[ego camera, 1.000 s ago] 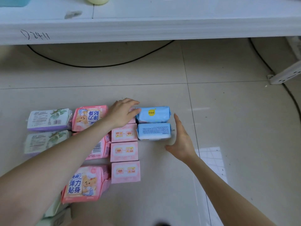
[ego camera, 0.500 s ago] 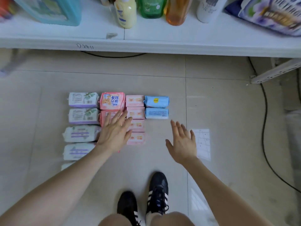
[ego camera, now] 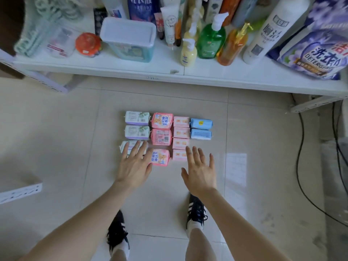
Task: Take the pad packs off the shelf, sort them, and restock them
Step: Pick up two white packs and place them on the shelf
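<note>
- Standing on the tiled floor (ego camera: 75,147), I hold both hands flat above four sorted columns of pad packs (ego camera: 162,136).
- My left hand (ego camera: 134,166), fingers straight and apart, hovers over the near end of the left column of white-and-purple packs (ego camera: 137,117).
- My right hand (ego camera: 200,173), fingers likewise spread, reaches the nearest small pink box (ego camera: 178,155); I cannot tell whether they touch.
- Pink bear packs (ego camera: 162,120) and blue packs (ego camera: 201,123) fill the other columns.
- Beyond them, a white shelf (ego camera: 188,78) carries bottles (ego camera: 211,41).
</note>
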